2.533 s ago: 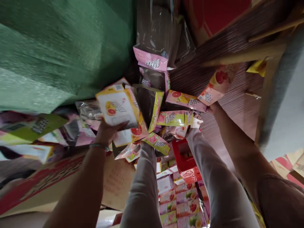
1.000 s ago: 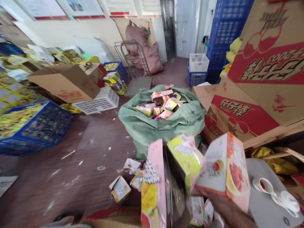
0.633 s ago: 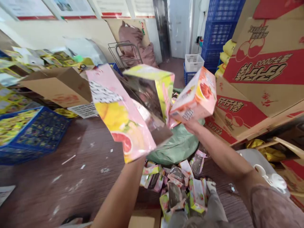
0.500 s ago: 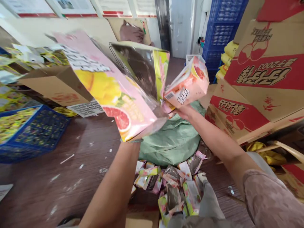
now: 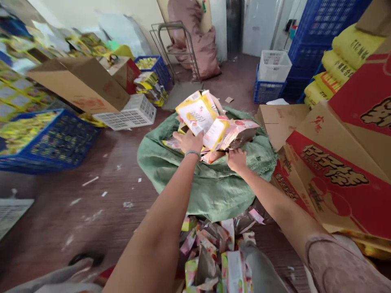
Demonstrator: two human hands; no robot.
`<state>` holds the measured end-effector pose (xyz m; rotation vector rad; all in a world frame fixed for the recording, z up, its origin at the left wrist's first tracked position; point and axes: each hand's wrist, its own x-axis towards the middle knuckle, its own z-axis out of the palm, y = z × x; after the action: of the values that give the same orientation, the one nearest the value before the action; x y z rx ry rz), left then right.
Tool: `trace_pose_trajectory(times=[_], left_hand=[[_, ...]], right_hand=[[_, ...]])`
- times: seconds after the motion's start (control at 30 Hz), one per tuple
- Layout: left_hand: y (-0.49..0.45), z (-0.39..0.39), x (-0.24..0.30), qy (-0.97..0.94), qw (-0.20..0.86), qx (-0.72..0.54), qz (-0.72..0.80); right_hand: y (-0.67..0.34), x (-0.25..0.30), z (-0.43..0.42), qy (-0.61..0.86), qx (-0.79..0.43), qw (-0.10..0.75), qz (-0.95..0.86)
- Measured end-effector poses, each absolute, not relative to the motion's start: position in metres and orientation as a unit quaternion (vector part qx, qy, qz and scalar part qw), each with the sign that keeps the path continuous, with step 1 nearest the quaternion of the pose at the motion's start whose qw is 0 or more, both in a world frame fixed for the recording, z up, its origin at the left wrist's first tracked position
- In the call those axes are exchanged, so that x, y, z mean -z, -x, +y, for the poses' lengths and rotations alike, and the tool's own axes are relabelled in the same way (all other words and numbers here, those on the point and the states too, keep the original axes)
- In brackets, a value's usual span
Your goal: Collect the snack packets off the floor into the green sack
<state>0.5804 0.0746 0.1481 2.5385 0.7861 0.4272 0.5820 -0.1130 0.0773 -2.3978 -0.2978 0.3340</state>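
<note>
- Lowered since the earlier frame: both hands, from above the green sack (image 5: 214,199) to its mouth, with the cartons formerly raised in them.
- Left arm: extended forward and slightly rightward, bracelet (image 5: 192,153) at the wrist.
- Left hand (image 5: 190,142): back upward, fingers spread against the white-and-yellow carton (image 5: 195,112); not closed around it.
- White-and-yellow carton: tilted atop the heap in the sack's mouth, toward the far edge.
- Right arm: slanted inward from the lower right.
- Right hand (image 5: 236,160): fingers bent at the sack's near edge, just below the pink carton (image 5: 241,129); whether it grips cloth or carton, cannot tell.
- Pink carton: tilted, at the mouth's right edge.
- Loose packages (image 5: 207,260): piled on the floor before the sack's near side.
</note>
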Motion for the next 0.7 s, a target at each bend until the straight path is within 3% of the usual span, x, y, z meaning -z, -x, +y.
trace_pose_trajectory(times=[0.1,0.17,0.3,0.5,0.6,0.7], left_hand=[[-0.6,0.041,-0.162,-0.91,0.249,-0.109,0.312],[-0.611,0.023,-0.173,-0.929,0.23,-0.079,0.278],[-0.609,-0.005,-0.172,-0.954,0.192,-0.043,0.225],[-0.542,-0.036,-0.12,-0.999,0.033,0.008,0.024],[-0.508,-0.039,-0.104,-0.985,0.018,0.075,-0.155],[-0.49,-0.024,-0.112,-0.972,0.008,0.097,-0.213]], right_hand=[[-0.565,-0.068,-0.147,0.95,-0.144,0.106,-0.258],[-0.546,-0.07,-0.167,0.929,-0.18,0.049,-0.319],[-0.496,-0.091,-0.217,0.905,-0.147,0.115,-0.382],[-0.444,-0.164,-0.296,0.877,0.126,0.273,-0.376],[-0.443,-0.189,-0.309,0.852,0.156,0.306,-0.395],[-0.46,-0.189,-0.307,0.839,0.144,0.327,-0.411]])
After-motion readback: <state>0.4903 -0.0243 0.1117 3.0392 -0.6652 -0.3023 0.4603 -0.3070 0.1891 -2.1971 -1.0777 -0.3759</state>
